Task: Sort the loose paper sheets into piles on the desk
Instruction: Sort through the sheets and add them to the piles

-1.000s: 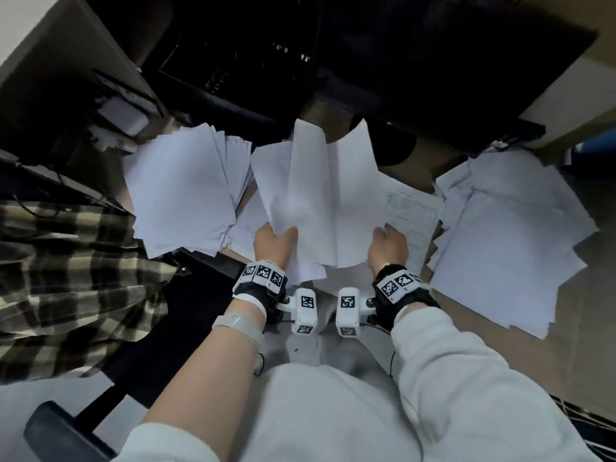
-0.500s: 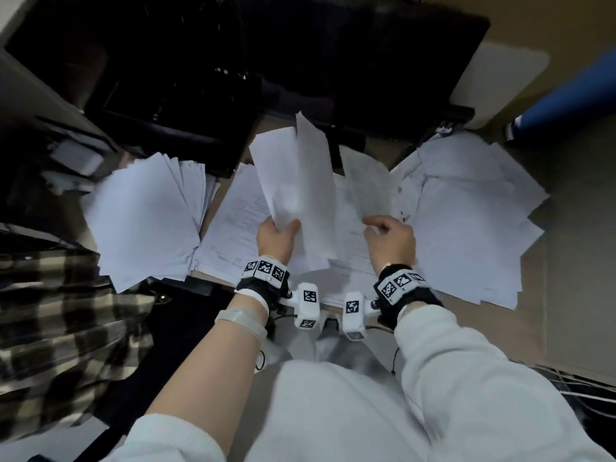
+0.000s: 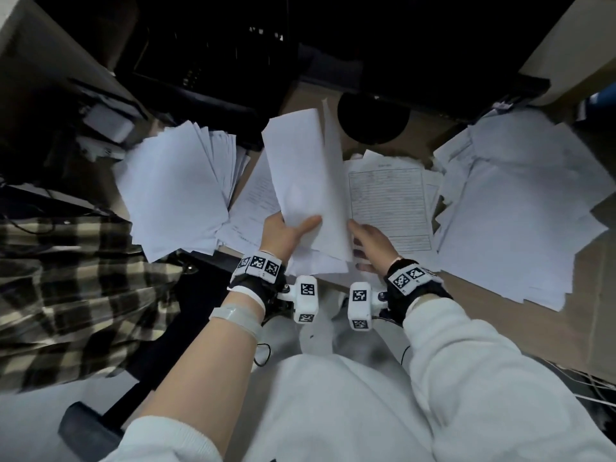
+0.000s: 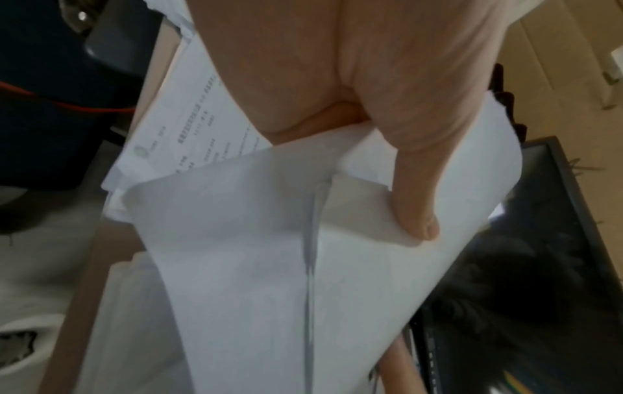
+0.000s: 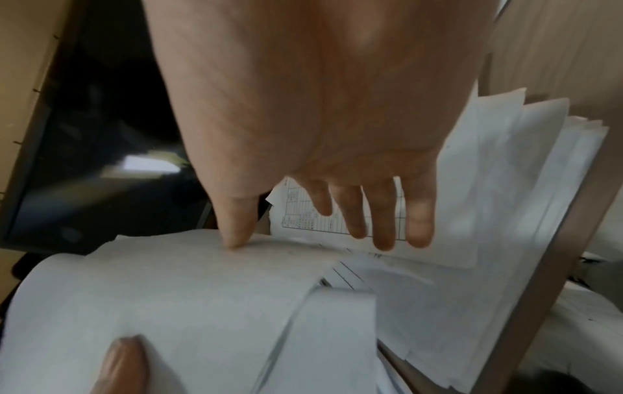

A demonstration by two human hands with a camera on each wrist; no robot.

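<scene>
Where the pale sleeves end at the near edge of the desk (image 3: 520,315), the left hand (image 3: 283,231) grips a bundle of blank sheets (image 3: 306,181), thumb pressed across its face and the other fingers curled behind; the bundle stands tilted up off the desk. Just beside it the right hand (image 3: 370,241) holds nothing, its fingers (image 5: 384,226) loosely spread above a printed form (image 3: 390,205) that lies flat, while its thumb touches the edge of the raised bundle. Further out, a fanned pile of white sheets (image 3: 173,191) sits to the left and a wider, messier pile (image 3: 513,208) to the right. Beyond them stands a round black monitor base (image 3: 373,118).
</scene>
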